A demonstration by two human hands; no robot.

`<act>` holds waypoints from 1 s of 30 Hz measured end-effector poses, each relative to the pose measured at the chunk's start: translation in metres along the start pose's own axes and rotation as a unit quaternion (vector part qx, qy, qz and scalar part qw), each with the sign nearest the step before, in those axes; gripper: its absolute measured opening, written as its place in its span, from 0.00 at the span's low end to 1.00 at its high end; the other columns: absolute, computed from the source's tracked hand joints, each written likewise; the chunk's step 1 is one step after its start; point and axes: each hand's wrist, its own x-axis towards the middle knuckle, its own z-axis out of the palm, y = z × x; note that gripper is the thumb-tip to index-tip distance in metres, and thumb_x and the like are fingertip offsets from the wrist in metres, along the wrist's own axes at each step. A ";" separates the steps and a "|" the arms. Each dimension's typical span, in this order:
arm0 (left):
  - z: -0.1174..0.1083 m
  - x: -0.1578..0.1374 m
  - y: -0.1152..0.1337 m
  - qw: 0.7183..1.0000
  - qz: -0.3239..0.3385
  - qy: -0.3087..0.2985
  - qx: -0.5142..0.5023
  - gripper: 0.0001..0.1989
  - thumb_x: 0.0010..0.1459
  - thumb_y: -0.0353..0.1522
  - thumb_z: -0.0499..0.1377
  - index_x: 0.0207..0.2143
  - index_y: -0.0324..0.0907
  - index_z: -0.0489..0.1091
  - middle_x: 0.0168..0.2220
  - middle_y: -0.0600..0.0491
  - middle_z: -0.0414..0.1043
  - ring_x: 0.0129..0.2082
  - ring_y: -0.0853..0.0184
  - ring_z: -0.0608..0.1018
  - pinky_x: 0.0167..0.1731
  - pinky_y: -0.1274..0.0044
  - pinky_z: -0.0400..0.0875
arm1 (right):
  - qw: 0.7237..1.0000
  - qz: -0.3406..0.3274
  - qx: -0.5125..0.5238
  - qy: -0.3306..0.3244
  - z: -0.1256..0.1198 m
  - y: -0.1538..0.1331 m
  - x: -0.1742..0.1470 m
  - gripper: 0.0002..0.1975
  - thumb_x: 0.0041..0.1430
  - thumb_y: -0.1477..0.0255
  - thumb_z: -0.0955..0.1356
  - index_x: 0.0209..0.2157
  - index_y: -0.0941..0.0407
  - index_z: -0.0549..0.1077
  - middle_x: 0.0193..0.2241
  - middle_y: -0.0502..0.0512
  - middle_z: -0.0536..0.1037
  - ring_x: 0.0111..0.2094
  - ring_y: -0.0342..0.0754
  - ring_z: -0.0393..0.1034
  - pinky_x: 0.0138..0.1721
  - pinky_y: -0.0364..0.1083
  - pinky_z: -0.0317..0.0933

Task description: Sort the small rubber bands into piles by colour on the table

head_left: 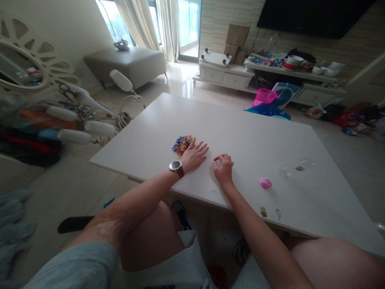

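Note:
A heap of small multicoloured pieces (183,145) lies on the white table (240,136); their exact kind is too small to tell. My left hand (195,156), with a watch (175,165) on its wrist, rests at the right edge of the heap. Its fingers are stretched out and spread, and it hides part of the pieces. To its right, my right hand (223,168) is closed low over the tabletop, thumb and fingers curled toward each other. Whatever it may hold between the fingertips cannot be made out. The two hands are apart.
Right of my hands are a pink egg-shaped thing (265,183), a clear plastic bottle (297,167), a yellow cartoon sticker (263,211) and a small clear piece (278,214). A lamp with white shades (99,128) stands beyond the table's left edge. A pink basket (264,96) is behind the table.

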 end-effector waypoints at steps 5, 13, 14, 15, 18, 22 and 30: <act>0.005 -0.004 -0.020 0.997 -0.066 -0.004 0.035 0.26 0.71 0.31 0.43 0.67 0.46 0.65 0.71 0.48 0.60 0.74 0.57 0.53 0.72 0.52 0.31 | 1.000 0.000 0.001 0.000 -0.001 0.001 0.000 0.04 0.57 0.74 0.65 0.31 0.54 0.72 0.38 0.56 0.75 0.46 0.56 0.66 0.46 0.53 0.53; -0.017 -0.011 -0.062 0.986 -0.161 0.037 0.013 0.28 0.69 0.31 0.45 0.68 0.50 0.64 0.71 0.50 0.60 0.75 0.53 0.50 0.70 0.47 0.25 | 1.000 0.006 0.002 -0.001 0.000 0.000 0.000 0.05 0.57 0.74 0.65 0.31 0.54 0.72 0.39 0.57 0.75 0.46 0.56 0.66 0.45 0.53 0.54; -0.020 -0.010 -0.062 0.985 -0.166 0.045 0.015 0.27 0.69 0.32 0.45 0.68 0.49 0.64 0.71 0.49 0.59 0.75 0.53 0.50 0.70 0.46 0.25 | 1.000 0.005 0.003 0.000 0.000 0.000 0.000 0.04 0.57 0.74 0.65 0.31 0.54 0.72 0.38 0.56 0.75 0.46 0.56 0.66 0.45 0.53 0.54; -0.022 -0.009 -0.061 0.984 -0.169 0.052 0.018 0.27 0.69 0.32 0.45 0.68 0.48 0.64 0.71 0.48 0.59 0.75 0.52 0.50 0.70 0.47 0.26 | 1.000 0.004 0.004 0.000 0.000 0.000 0.000 0.04 0.57 0.74 0.65 0.31 0.54 0.72 0.38 0.56 0.75 0.46 0.56 0.66 0.45 0.53 0.53; -0.021 0.002 -0.051 0.986 -0.152 0.063 0.030 0.27 0.69 0.32 0.46 0.68 0.42 0.64 0.71 0.45 0.58 0.74 0.53 0.52 0.71 0.50 0.29 | 1.000 0.005 0.005 0.000 0.000 -0.001 0.001 0.04 0.56 0.74 0.65 0.31 0.54 0.72 0.38 0.56 0.75 0.46 0.56 0.66 0.45 0.53 0.53; -0.003 0.023 -0.029 0.996 -0.077 0.033 0.027 0.28 0.69 0.31 0.45 0.68 0.35 0.63 0.71 0.41 0.58 0.73 0.57 0.55 0.73 0.56 0.32 | 1.000 0.001 0.005 0.000 -0.001 -0.001 0.001 0.04 0.56 0.74 0.65 0.30 0.54 0.73 0.38 0.56 0.75 0.45 0.56 0.66 0.45 0.53 0.53; 0.022 0.040 -0.047 0.987 -0.155 0.003 -0.036 0.30 0.66 0.27 0.45 0.69 0.38 0.60 0.68 0.41 0.63 0.74 0.54 0.52 0.69 0.50 0.19 | 1.000 -0.002 -0.002 -0.002 -0.002 0.002 0.001 0.04 0.56 0.73 0.65 0.30 0.54 0.73 0.37 0.56 0.75 0.44 0.56 0.66 0.44 0.53 0.53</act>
